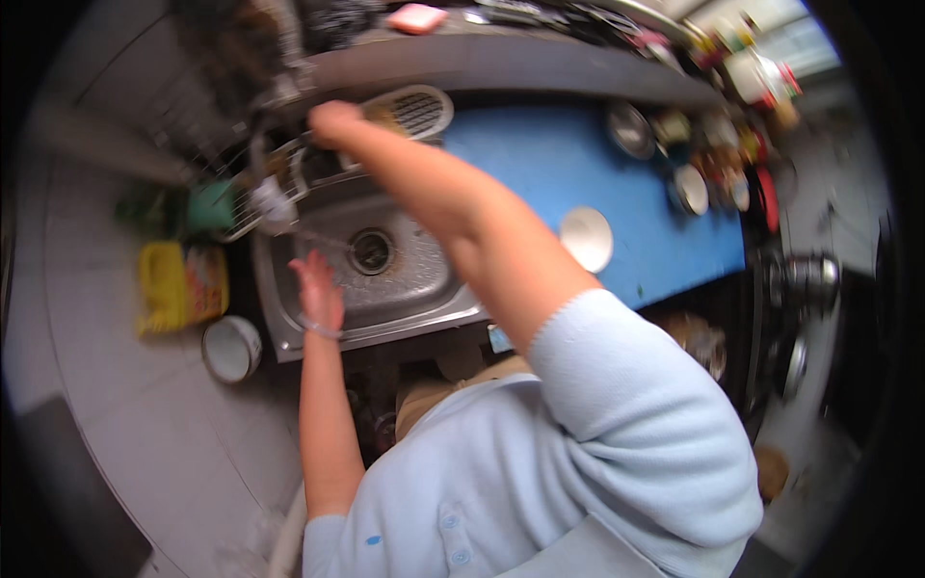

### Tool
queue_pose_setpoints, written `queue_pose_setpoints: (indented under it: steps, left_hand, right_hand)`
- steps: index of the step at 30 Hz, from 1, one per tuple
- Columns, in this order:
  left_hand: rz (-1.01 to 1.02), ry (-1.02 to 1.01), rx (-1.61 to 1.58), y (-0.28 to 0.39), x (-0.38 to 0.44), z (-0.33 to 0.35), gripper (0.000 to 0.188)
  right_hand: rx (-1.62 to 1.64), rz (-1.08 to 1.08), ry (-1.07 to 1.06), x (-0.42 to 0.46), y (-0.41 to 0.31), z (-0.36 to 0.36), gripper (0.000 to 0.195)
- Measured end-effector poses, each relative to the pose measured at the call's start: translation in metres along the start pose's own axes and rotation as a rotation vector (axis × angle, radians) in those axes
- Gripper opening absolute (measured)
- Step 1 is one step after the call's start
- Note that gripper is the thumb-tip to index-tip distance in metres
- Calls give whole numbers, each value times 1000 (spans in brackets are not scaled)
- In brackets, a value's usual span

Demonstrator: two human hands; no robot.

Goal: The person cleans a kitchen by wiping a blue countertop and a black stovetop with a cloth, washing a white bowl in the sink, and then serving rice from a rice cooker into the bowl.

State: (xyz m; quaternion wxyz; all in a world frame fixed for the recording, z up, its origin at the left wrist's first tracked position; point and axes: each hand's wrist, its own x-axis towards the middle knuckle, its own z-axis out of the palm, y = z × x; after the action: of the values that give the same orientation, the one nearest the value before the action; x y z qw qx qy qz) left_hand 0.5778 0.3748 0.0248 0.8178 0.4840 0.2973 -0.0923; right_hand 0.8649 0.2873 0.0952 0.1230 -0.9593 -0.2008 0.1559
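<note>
My left hand (319,292), with a bangle at the wrist, is over the left side of a stainless steel sink (419,282). Its fingers are spread and it holds nothing. Close by, a faucet with a white spout end (274,208) lets a thin stream of water run towards the drain (371,251). My right hand (334,124) reaches across to the back of the sink, near the faucet's base. It is blurred and bent at the wrist, so its fingers and anything in them cannot be made out. An oval slotted rack (419,112) lies just right of it.
A blue countertop (506,155) carries a white bowl (586,239), with a metal bowl (630,130) and several jars farther right. Left of the sink are a green container (212,206), a yellow jug (162,285) and an enamel-like pot (231,350). A pink sponge-like block (417,19) lies on the ledge.
</note>
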Motion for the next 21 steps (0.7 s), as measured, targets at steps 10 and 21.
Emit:
queue_pose_setpoints:
  steps: [10, 21]
  left_hand:
    - [31, -17, 224, 1, -19, -21, 87]
    - [319, 94, 2228, -8, 1, -18, 107]
  right_hand:
    - [550, -6, 137, 1, -15, 16, 36]
    - [-372, -361, 188, -243, 29, 141, 31]
